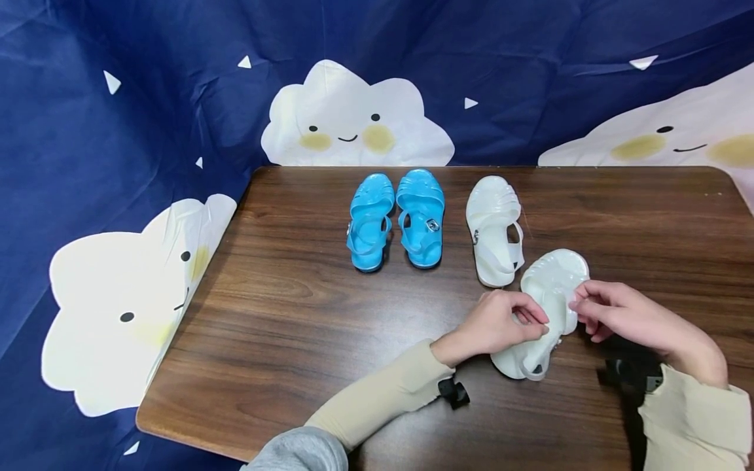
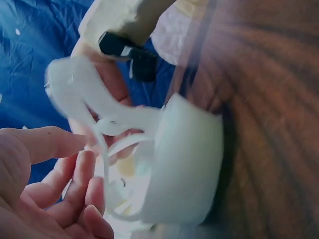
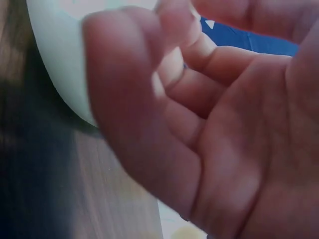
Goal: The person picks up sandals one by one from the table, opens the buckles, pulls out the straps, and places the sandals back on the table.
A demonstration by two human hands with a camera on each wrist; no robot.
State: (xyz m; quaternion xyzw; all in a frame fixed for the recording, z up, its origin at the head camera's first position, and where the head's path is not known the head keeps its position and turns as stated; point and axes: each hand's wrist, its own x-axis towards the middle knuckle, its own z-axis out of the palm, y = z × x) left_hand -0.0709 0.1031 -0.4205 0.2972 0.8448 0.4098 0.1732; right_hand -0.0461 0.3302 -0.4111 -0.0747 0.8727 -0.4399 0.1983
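A white sandal point(image 1: 538, 278) lies tilted on the table, its heel towards the person. Over its middle, my left hand point(image 1: 505, 319) pinches at the ankle strap with thumb and forefinger. From the sandal's right side, my right hand point(image 1: 627, 314) pinches at the strap near the edge; its bent thumb hides the contact in the right wrist view. The left wrist view shows the heel point(image 2: 184, 164) and the looped strap point(image 2: 102, 159) close to the left fingertips. Just beyond stands the other white sandal point(image 1: 493, 226), touched by neither hand.
A pair of blue sandals, the left one point(image 1: 370, 226) and the right one point(image 1: 421, 219), stands side by side left of the white pair. Everything is on a brown wooden table point(image 1: 283, 301). A dark blue cloth point(image 1: 200, 39) with white clouds hangs behind it.
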